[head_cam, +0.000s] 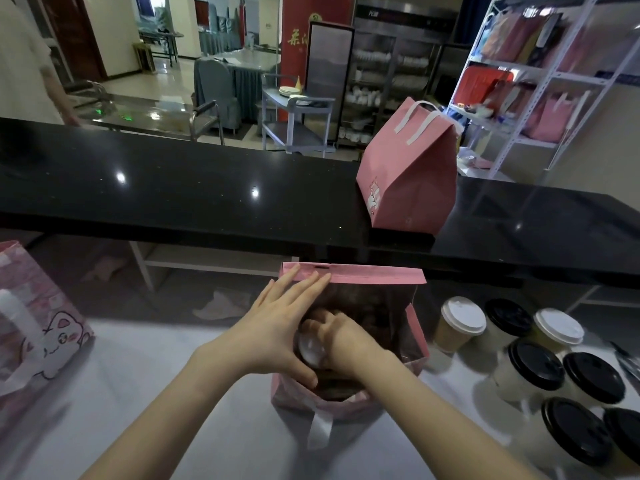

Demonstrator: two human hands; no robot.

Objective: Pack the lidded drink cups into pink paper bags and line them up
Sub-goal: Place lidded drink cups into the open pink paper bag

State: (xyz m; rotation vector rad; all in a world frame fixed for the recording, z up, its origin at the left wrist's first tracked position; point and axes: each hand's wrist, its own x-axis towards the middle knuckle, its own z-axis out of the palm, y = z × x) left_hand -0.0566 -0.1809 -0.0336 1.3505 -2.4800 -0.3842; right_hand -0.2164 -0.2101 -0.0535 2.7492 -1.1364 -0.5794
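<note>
Counter [138,375] below hands: left hand [277,327] flat on bag [377,273] rim, right hand [341,344] inside gripping cup [311,351], possibly tipping it against sagging wall.

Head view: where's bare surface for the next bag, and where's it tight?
Free: black counter left of the closed pink bag; white worktop between the cat-print bag and the open bag. Crowded: lidded cups fill the worktop's right side; left hand and right hand, gripping a cup, block the open bag's mouth.

Matt pink paper bag [408,174] on glossy, speckled black stone counter [173,188].
</note>
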